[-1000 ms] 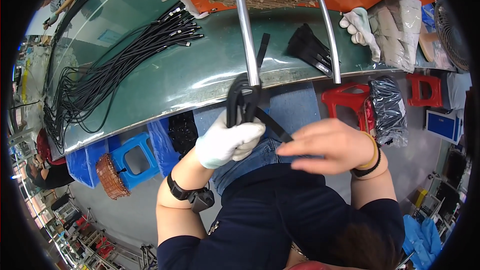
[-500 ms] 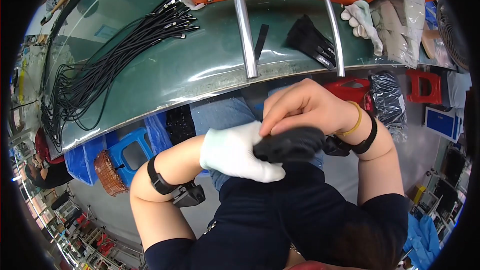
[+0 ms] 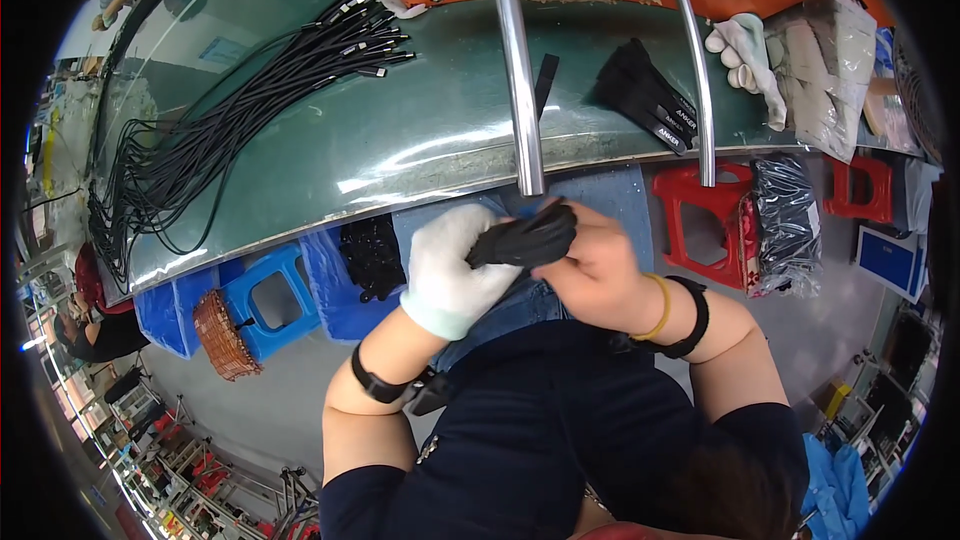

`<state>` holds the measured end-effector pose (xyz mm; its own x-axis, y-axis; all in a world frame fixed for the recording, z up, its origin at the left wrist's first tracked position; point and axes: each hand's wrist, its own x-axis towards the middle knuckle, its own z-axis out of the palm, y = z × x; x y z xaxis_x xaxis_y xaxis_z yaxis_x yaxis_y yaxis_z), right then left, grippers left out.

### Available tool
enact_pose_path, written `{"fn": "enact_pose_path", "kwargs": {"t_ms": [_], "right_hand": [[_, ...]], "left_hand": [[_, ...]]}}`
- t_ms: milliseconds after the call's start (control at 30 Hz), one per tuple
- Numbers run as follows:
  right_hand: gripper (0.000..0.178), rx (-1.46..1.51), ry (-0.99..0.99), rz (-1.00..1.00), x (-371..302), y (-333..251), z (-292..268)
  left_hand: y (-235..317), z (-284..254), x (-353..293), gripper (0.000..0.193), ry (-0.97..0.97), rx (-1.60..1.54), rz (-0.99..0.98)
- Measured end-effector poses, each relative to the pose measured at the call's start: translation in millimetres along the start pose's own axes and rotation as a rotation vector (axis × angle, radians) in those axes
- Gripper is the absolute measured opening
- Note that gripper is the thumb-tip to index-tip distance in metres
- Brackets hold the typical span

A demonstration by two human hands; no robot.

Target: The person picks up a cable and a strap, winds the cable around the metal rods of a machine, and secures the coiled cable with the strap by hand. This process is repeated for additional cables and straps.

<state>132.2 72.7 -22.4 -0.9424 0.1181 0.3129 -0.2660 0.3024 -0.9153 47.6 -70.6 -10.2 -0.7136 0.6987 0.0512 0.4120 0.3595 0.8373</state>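
Cable coil [image 3: 530, 239], black, gripped by left hand [image 3: 448, 265] and right hand [image 3: 603, 275], long axis running left-right, roughly along the bench [image 3: 430, 105]'s near edge.

White lettering [image 3: 669, 139] (block capitals) marks the black straps [image 3: 633, 83].

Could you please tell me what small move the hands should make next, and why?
Perhaps the bare right hand should press the black bundle snug, since the gloved left hand grips its left end while the right meets the other.
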Motion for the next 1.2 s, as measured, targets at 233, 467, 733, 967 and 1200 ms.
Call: {"fn": "enact_pose_path", "kwargs": {"t_ms": [233,467,733,967,1200], "right_hand": [[0.015,0.544,-0.037,0.537,-10,8,52],[0.010,-0.245,-0.139,-0.067,16,10,8],[0.027,-0.925,0.246,0.154,67,0,2],[0.027,-1.048,0.235,0.118,76,28,11],[0.018,-0.875,0.326,-0.062,80,29,2]], "left_hand": [[-42,-2,-40,0.032,0.138,0.677,0.049],[-85,-43,-109,0.037,0.071,1.039,-0.522],[-47,-87,-48,0.019,0.028,0.653,0.157],[-52,-112,83,0.018,0.290,0.957,0.469],[-68,-106,108,0.017,0.091,1.044,0.245]]}}
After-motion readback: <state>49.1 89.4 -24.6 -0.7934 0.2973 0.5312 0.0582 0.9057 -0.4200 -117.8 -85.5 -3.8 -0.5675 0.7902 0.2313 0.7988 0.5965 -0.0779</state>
